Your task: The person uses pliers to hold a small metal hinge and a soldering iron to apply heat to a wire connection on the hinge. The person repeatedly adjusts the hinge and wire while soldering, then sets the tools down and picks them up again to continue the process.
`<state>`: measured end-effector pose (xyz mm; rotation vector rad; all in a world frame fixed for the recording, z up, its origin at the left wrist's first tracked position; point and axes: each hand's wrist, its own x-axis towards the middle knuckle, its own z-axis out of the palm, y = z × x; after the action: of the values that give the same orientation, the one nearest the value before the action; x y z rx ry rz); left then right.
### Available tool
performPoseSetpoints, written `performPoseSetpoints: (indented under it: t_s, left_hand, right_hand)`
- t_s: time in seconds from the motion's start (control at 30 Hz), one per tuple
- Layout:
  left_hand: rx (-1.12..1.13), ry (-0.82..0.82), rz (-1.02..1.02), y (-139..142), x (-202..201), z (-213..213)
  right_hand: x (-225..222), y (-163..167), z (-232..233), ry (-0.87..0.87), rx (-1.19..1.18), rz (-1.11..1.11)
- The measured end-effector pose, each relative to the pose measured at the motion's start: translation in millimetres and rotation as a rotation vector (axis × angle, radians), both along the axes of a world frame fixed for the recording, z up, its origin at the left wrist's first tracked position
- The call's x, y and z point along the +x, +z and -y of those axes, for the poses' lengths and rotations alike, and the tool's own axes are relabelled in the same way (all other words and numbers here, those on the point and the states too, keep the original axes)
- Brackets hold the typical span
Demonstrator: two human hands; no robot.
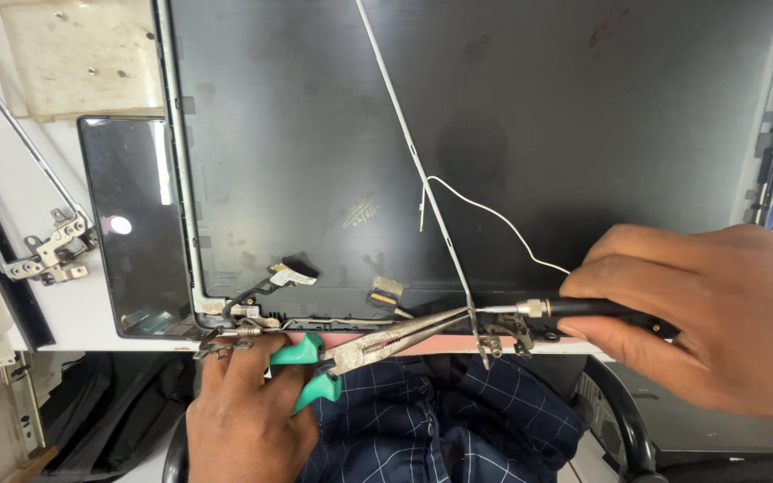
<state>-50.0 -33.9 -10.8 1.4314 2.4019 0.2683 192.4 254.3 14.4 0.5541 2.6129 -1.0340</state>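
I have my left hand (242,407) wrapped around the green-handled needle-nose pliers (364,344) at the near edge of the white bench (91,304); their steel tips meet at the thin metal hinge strip (422,170) that runs down the dark grey laptop lid shell (494,116). My right hand (704,309) is closed on the slim black precision screwdriver (574,309), its silver tip aimed at the same spot, just above the silver hinge bracket (505,335) at the shell's near edge. A thin white wire (494,215) curls across the shell towards my right hand. A glossy black panel (131,224) lies beside the shell's left edge, and a loose silver hinge (51,246) sits further left on the bench.
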Motion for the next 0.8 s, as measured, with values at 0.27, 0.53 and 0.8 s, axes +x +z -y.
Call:
performPoseSetpoints:
  t_s: [0.27, 0.53, 0.8]
  left_hand:
    - [0.028, -0.018, 0.003, -4, 0, 2]
    - [0.042, -0.041, 0.001, -9, -1, 4]
    - [0.083, -0.02, -0.018, -10, 1, 3]
  right_hand:
    - [4, -2, -1, -0.017, -0.006, 0.013]
    - [0, -2, -5, 0.015, 0.013, 0.075]
    - [0, 2, -1, -0.035, 0.077, 0.033]
